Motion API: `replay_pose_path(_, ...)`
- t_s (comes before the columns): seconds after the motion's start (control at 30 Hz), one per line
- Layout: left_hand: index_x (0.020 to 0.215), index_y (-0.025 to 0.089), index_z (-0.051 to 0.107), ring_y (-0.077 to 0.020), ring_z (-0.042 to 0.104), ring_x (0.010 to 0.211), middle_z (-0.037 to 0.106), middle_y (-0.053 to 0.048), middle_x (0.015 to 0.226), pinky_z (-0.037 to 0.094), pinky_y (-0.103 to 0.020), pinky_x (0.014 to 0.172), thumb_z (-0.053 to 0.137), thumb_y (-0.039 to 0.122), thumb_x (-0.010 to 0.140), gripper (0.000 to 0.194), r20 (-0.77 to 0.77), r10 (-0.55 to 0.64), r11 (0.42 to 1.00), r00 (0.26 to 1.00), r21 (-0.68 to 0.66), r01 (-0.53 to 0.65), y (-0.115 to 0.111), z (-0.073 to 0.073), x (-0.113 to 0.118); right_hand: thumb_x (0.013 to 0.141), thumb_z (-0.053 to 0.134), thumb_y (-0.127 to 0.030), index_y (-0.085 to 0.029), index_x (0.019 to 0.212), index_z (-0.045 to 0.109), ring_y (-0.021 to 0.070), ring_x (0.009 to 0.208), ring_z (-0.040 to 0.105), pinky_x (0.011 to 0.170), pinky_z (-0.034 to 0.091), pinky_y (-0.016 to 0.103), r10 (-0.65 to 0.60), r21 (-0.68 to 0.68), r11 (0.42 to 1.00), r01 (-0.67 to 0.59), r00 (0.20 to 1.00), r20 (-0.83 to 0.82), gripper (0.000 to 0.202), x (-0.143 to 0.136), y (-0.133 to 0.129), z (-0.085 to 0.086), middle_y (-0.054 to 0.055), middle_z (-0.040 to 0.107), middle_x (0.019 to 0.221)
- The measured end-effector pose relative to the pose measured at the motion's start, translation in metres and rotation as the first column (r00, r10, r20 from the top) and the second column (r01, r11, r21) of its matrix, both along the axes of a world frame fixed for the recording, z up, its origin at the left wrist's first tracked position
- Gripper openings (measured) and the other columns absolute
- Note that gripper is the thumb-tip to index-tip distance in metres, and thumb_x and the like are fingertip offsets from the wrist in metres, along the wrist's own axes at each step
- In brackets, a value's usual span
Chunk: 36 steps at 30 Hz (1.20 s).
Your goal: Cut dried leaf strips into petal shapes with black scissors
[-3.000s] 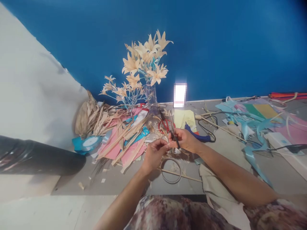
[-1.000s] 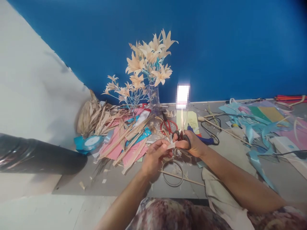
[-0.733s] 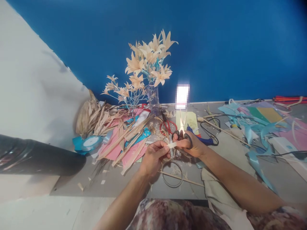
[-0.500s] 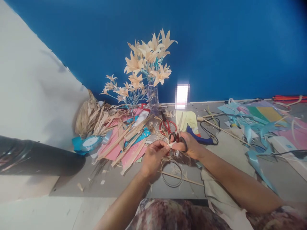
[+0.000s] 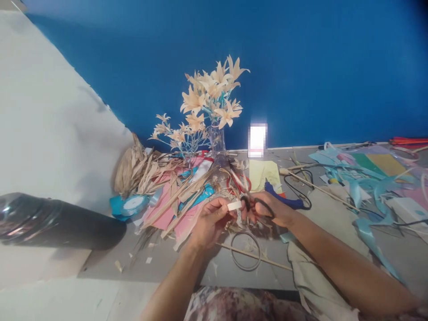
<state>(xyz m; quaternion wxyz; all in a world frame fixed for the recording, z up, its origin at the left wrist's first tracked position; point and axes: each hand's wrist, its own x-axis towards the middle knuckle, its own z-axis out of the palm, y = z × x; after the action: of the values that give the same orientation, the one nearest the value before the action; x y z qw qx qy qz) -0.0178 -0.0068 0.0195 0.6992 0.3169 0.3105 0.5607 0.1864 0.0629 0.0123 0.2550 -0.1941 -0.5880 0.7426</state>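
Between its thumb and fingers my left hand [image 5: 211,219] pinches a small pale strip [image 5: 234,205], whose material I cannot make out. My right hand [image 5: 272,210] is closed around black-handled scissors [image 5: 265,207], with the blades pointing up and away from me. The two hands are close together over the work surface, the strip's end near the scissor handles. Below them a thin grey ring [image 5: 245,269] lies across a slim wooden stick [image 5: 274,264]. Just beyond the hands are red-handled scissors [image 5: 246,182] and a blue glue gun [image 5: 290,201].
Cream husk flowers [image 5: 209,84] stand in a clear vase [image 5: 218,145] against the blue wall. Dried husks [image 5: 127,171], pink sheets [image 5: 160,196] and a ribbon roll [image 5: 133,205] lie left. A dark cylinder [image 5: 67,225] juts in. Blue ribbons [image 5: 376,183] and beige cloth [image 5: 329,218] lie right.
My right hand has drawn slightly right, away from the left, with the scissors still in it. More of the pale strip now shows in my left hand. The whole view has shifted a little.
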Motion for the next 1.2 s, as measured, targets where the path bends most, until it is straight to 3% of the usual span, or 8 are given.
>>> replay_pose_path(0.1, 0.068, 0.015, 0.063, -0.016, 0.061, 0.075, 0.065, -0.004, 0.077, 0.046, -0.027, 0.072, 0.074, 0.029, 0.079, 0.021, 0.023, 0.05, 0.997, 0.998, 0.051, -0.051, 0.0, 0.005, -0.005, 0.069, 0.069, -0.074, -0.008, 0.098, 0.068, 0.0097, 0.057, 0.046, 0.051, 0.031, 0.023, 0.147, 0.043, 0.988, -0.151, 0.985, 0.086, 0.073, 0.0, -0.003, 0.001, 0.008, 0.068, 0.08)
replay_pose_path(0.2, 0.068, 0.015, 0.061, -0.0185, 0.064, 0.079, 0.067, -0.006, 0.082, 0.047, -0.028, 0.072, 0.073, 0.028, 0.079, 0.021, 0.022, 0.057, 0.995, 0.998, 0.077, -0.058, -0.001, 0.009, -0.008, 0.068, 0.068, -0.075, -0.006, 0.099, 0.07, 0.0095, 0.056, 0.046, 0.051, 0.032, 0.024, 0.2, 0.058, 0.976, -0.208, 0.972, 0.123, 0.076, 0.0, -0.006, 0.002, 0.009, 0.068, 0.078)
replay_pose_path(0.67, 0.07, 0.017, 0.056, -0.0219, 0.071, 0.076, 0.069, -0.004, 0.075, 0.053, -0.032, 0.074, 0.077, 0.031, 0.075, 0.026, -0.04, 0.055, 0.998, 0.998, 0.014, -0.055, -0.002, 0.01, -0.012, 0.072, 0.07, -0.063, -0.007, 0.086, 0.074, 0.0105, 0.051, 0.05, 0.044, 0.033, 0.02, 0.203, 0.074, 0.97, -0.232, 0.939, 0.279, 0.057, 0.002, -0.005, -0.001, 0.005, 0.065, 0.061)
replay_pose_path(0.87, 0.069, 0.016, 0.056, -0.021, 0.071, 0.074, 0.07, -0.004, 0.073, 0.053, -0.032, 0.074, 0.074, 0.03, 0.078, 0.023, -0.061, 0.043, 0.999, 0.997, 0.03, -0.041, -0.001, 0.01, -0.014, 0.074, 0.071, -0.048, -0.009, 0.08, 0.073, 0.0103, 0.049, 0.053, 0.043, 0.037, 0.018, 0.2, 0.048, 0.973, -0.227, 0.925, 0.322, 0.039, 0.003, -0.005, 0.0, 0.003, 0.064, 0.058)
replay_pose_path(1.2, 0.071, 0.016, 0.057, -0.0239, 0.073, 0.073, 0.073, -0.007, 0.074, 0.055, -0.033, 0.071, 0.077, 0.031, 0.075, 0.025, -0.111, -0.021, 1.0, 0.994, 0.004, 0.021, 0.001, 0.011, -0.025, 0.076, 0.07, -0.037, -0.011, 0.068, 0.068, 0.0069, 0.043, 0.048, 0.039, 0.031, 0.016, 0.233, 0.035, 0.965, -0.262, 0.906, 0.353, 0.027, 0.005, -0.006, -0.002, -0.002, 0.057, 0.053)
